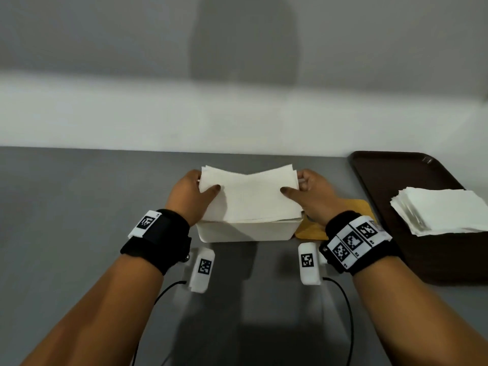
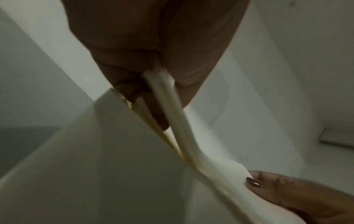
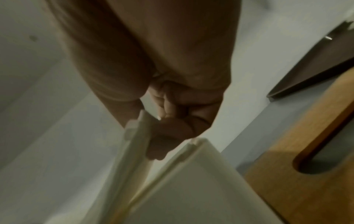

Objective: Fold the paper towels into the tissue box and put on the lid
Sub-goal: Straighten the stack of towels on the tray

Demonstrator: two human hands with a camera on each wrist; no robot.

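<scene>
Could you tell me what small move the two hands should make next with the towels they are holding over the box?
Probably lower the stack of paper towels into the white box: the left hand and right hand pinch its ends just above the open rim, middle sagging.

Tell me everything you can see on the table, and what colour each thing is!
Paper towels: one stack, white, held by both ends just above the box.
Tissue box: one, white, open, middle of the table.
Lid: one, wooden tan with a slot, flat on the table right of the box.
Tray: one, dark brown, far right.
Spare paper towels: one stack, white, on the tray.
Table: one, grey.
Wrist bands: two, black with white markers.
Left hand: grips the stack's left end.
Right hand: grips the stack's right end.
</scene>
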